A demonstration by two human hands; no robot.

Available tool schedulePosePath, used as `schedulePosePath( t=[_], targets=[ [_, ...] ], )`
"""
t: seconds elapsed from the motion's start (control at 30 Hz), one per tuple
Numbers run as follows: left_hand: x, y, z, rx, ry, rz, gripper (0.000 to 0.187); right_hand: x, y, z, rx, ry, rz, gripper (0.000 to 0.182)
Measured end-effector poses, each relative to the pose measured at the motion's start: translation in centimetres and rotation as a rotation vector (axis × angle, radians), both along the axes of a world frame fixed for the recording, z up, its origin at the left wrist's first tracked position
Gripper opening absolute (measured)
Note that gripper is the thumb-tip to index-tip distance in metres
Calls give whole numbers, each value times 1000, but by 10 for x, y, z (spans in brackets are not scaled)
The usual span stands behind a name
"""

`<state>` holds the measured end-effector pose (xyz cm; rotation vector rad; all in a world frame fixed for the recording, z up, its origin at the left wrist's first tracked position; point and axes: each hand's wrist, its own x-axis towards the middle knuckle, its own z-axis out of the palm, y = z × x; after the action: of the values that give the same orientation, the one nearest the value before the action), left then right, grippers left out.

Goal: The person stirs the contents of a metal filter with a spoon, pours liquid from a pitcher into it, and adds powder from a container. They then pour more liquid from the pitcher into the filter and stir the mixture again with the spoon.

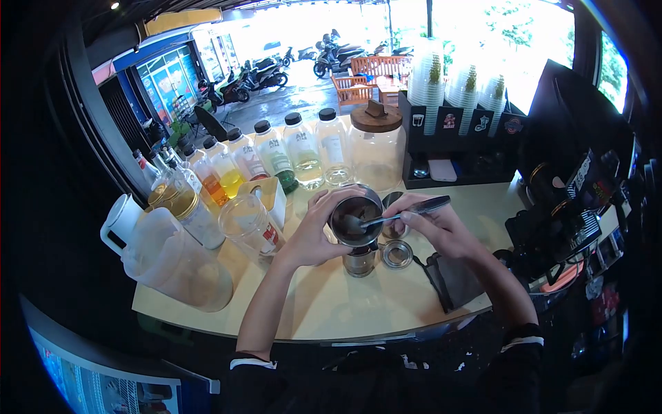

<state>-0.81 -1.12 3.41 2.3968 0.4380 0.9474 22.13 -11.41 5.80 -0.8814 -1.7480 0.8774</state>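
My left hand [312, 233] is wrapped round a metal cup [356, 236], tilted so that its dark inside faces me. A spoon [434, 205] with a dark handle is pinched in my right hand [443, 230], and its bowl rests inside the cup's mouth. What the cup contains is too dark to make out. Directly below the cup stands a shiny metal-looking container [359, 264], partly covered by it. A round metal lid [396, 254] lies to its right. Another metal vessel [393, 205] stands behind my right fingers, partly hidden.
Several capped bottles [305, 152] line the counter's back, beside a wooden-lidded jar [376, 155]. A plastic pitcher [176, 259] and a clear tub [248, 228] stand left. Right are a black cup rack [458, 141], a dark cloth [458, 281] and dark equipment [552, 234].
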Motion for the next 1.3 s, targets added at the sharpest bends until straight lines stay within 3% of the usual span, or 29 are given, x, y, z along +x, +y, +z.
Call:
schedulePosePath(
  t=[0.1,0.2,0.3,0.37,0.5,0.57,0.67,1.0,1.1,1.3],
  targets=[
    [1,1,-3,9,-4,-24,83,0,0,-3,6,21,81,19],
    [2,3,-8,29,10,-22,84,2,2,-3,58,-115,48,19],
    [1,3,-8,31,16,-18,85,2,2,-1,-62,92,69,19],
    [2,1,-7,45,48,0,85,3,4,-1,6,-127,43,18],
    [2,1,-8,35,20,11,85,10,3,12,-49,-86,57,17],
    [2,0,-8,24,24,27,85,11,-3,22,197,-325,24,16],
    [2,0,-9,-22,9,26,85,6,-5,21,388,-437,25,15],
    [6,0,-8,55,28,3,86,3,-7,27,261,-436,29,15],
    [6,-1,-10,61,9,-11,86,3,-2,21,463,-425,-6,14],
    [4,-3,-10,75,24,3,86,2,-8,35,312,-439,-20,15]
  ],
)
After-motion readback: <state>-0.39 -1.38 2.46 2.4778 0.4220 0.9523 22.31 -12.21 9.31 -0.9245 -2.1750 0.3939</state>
